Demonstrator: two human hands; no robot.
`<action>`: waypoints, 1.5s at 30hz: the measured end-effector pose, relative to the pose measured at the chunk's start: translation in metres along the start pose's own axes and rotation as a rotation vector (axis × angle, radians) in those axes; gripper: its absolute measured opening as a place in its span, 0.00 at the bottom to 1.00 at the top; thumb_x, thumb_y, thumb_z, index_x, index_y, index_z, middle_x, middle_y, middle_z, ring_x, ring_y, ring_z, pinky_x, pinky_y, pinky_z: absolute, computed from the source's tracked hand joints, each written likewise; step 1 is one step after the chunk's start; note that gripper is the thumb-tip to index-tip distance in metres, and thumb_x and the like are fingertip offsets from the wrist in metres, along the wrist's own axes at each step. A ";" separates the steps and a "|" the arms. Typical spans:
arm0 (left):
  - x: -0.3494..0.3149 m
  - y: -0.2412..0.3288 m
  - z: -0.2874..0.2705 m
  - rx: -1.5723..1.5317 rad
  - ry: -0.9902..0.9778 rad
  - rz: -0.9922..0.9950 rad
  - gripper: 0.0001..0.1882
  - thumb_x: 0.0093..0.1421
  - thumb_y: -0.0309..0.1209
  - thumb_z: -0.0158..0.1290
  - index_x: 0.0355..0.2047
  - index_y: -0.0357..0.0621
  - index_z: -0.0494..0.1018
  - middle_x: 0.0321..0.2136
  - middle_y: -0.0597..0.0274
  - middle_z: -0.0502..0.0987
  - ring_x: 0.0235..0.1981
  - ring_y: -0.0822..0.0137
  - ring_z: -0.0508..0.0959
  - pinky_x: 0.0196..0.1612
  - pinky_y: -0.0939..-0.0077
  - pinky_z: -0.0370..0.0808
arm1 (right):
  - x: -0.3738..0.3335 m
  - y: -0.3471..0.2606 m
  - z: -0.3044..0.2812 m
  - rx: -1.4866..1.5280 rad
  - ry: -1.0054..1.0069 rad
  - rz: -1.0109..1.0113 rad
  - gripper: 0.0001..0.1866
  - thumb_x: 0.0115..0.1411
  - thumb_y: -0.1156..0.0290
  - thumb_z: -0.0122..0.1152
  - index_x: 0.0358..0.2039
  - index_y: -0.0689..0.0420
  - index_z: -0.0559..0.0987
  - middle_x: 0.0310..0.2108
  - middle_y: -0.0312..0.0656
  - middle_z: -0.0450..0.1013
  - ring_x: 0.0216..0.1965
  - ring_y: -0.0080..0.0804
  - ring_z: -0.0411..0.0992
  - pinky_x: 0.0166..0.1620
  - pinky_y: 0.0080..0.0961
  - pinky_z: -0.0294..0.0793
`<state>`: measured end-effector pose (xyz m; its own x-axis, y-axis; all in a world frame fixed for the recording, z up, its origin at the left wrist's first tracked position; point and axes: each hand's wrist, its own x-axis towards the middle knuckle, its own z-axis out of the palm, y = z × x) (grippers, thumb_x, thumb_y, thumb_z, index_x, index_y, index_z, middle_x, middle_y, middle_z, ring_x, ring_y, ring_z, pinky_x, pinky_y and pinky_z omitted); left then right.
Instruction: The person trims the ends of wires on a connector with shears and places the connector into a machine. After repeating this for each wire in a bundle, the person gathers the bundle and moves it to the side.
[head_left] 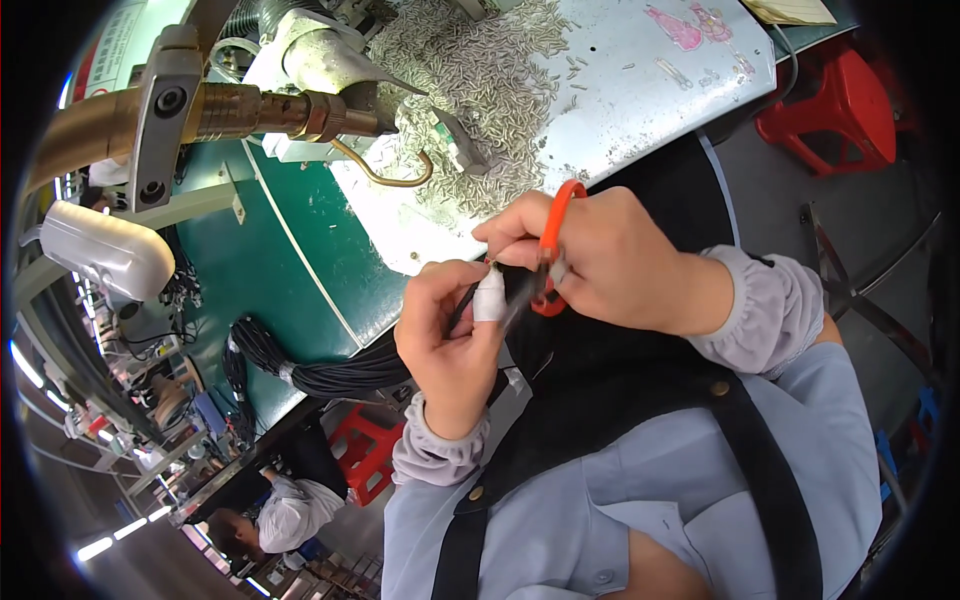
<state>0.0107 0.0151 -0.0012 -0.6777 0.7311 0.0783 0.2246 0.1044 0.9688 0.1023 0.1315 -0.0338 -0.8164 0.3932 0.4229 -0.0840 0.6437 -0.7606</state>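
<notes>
My left hand (447,340) is closed around a thin black cable (466,302), whose end comes up at the fingertips. White tape (489,298) wraps one digit of that hand. My right hand (625,262) holds scissors with orange handles (551,235), hooked over its fingers; their grey blades point down toward the left hand and look blurred. The right thumb and forefinger pinch close to the cable end, right by the left fingertips. Whatever tiny piece is between them is too small to make out.
A heap of small metal pieces (480,90) covers part of the white worktop (640,110). A machine with a brass pipe (260,112) overhangs it. Black cables (330,378) lie bundled on the green table (290,260). Red stools (835,110) and a seated person (295,515) are nearby.
</notes>
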 end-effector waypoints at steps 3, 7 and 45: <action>-0.001 -0.007 -0.004 0.107 0.034 0.145 0.10 0.47 0.13 0.50 0.31 0.34 0.66 0.22 0.67 0.68 0.20 0.83 0.64 0.21 0.92 0.59 | -0.004 -0.001 0.008 0.434 -0.043 0.376 0.05 0.48 0.81 0.53 0.28 0.62 0.70 0.26 0.42 0.73 0.28 0.30 0.73 0.30 0.18 0.71; -0.007 -0.015 -0.013 0.289 -0.015 0.204 0.12 0.47 0.14 0.51 0.33 0.33 0.65 0.22 0.67 0.67 0.22 0.81 0.66 0.26 0.91 0.63 | -0.004 -0.012 0.006 0.310 0.030 0.287 0.04 0.50 0.80 0.52 0.29 0.64 0.69 0.28 0.43 0.72 0.31 0.25 0.72 0.34 0.17 0.69; 0.103 -0.013 -0.003 -0.552 -0.090 -0.449 0.03 0.52 0.22 0.48 0.29 0.37 0.67 0.15 0.73 0.62 0.10 0.85 0.52 0.11 0.91 0.45 | 0.069 0.032 -0.020 0.513 0.141 0.562 0.08 0.53 0.71 0.50 0.26 0.63 0.66 0.13 0.37 0.65 0.12 0.20 0.64 0.15 0.17 0.61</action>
<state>-0.0644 0.0868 -0.0048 -0.5555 0.7529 -0.3528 -0.4656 0.0699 0.8822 0.0547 0.1930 -0.0191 -0.7371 0.6730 -0.0612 0.0385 -0.0486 -0.9981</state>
